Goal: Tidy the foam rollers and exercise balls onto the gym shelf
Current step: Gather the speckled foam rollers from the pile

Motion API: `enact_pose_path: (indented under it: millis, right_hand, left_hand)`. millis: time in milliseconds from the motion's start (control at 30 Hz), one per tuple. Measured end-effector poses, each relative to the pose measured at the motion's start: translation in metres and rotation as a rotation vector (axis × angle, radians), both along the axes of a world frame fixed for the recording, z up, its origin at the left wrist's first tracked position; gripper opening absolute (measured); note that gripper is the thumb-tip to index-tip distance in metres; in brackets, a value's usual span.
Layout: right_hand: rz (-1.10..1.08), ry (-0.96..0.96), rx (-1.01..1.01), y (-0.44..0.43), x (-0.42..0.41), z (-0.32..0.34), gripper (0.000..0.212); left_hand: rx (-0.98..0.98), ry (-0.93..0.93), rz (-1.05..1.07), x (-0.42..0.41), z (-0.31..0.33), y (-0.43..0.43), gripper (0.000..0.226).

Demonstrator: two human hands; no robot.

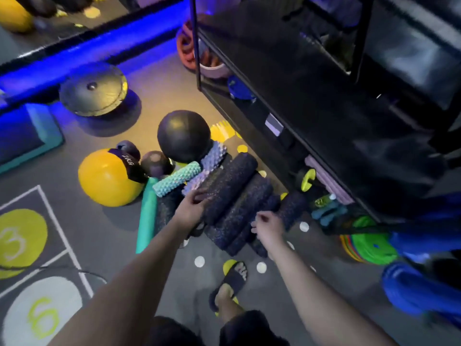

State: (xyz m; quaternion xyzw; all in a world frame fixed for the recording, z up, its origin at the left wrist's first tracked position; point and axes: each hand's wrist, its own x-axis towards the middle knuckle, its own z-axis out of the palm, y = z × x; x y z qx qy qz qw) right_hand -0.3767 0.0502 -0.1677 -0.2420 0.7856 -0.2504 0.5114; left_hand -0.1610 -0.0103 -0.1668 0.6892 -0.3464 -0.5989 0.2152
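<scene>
**A:** Where are the foam rollers?

**B:** They're heaped on the floor, just left of the black shelf [299, 101]. Several dark speckled rollers [239, 216] lie side by side, slanting from near-left to far-right, with a top roller [232, 181] lying over them.

**A:** And the hands?

**B:** The left hand [192, 207] has its fingers curled round the near end of the top roller. The right hand [268, 229] is at the near ends of the lower ones with its fingers bent. It's blurred, so I cannot tell whether it grasps anything.

**A:** What's around the heap?

**B:** On its far-left side a lilac knobbly roller [212, 158] touches the heap, and a pale teal knobbly roller [174, 183] lies across it. A smooth teal roller [147, 216] lies to the left. A big black ball [184, 136] rests against the lilac one. Two small dark balls [156, 163] and a yellow ball [104, 178] sit further left, all on the floor.

**A:** Further out?

**B:** There's a black dome [93, 89] at far left and a mat with numbered circles [20, 236] at near left. A sandalled foot [232, 278] is nearest. Bright plates [369, 248] are stacked on the right.
</scene>
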Motion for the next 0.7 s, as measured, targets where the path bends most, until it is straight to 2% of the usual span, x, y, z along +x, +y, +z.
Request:
enact_pose_path:
  millis: [167,233,300,367,500,600,667,700]
  right_hand:
    - [-0.025,-0.051,0.087,-0.037,-0.011,-0.083,0.01]
    - [-0.008,-0.05,0.091,-0.044,-0.019,-0.153,0.008]
    - [0.01,-0.042,0.102,-0.05,-0.021,-0.204,0.01]
    - [0.05,-0.057,0.13,-0.063,-0.015,-0.212,0.011]
    - [0.077,-0.051,0.158,-0.087,0.001,-0.235,0.007]
    - [0.031,-0.108,0.166,-0.097,0.012,-0.283,0.024]
    - [-0.058,-0.239,0.203,-0.102,0.025,-0.309,0.036]
    - [-0.101,-0.325,0.237,-0.106,0.032,-0.319,0.042]
  left_hand:
    - [0.032,-0.131,-0.059,-0.021,-0.066,-0.049,0.036]
    - [0.04,-0.139,-0.072,-0.031,-0.099,-0.067,0.037]
    - [0.073,-0.138,-0.096,-0.039,-0.135,-0.084,0.051]
    - [0.115,-0.157,-0.112,-0.041,-0.176,-0.101,0.064]
    - [0.118,-0.277,-0.227,-0.039,-0.249,-0.126,0.063]
    - [0.068,-0.374,-0.343,-0.029,-0.304,-0.138,0.065]
    - [0.049,-0.404,-0.401,-0.021,-0.332,-0.144,0.065]
    - [0.083,-0.409,-0.432,-0.016,-0.346,-0.147,0.073]
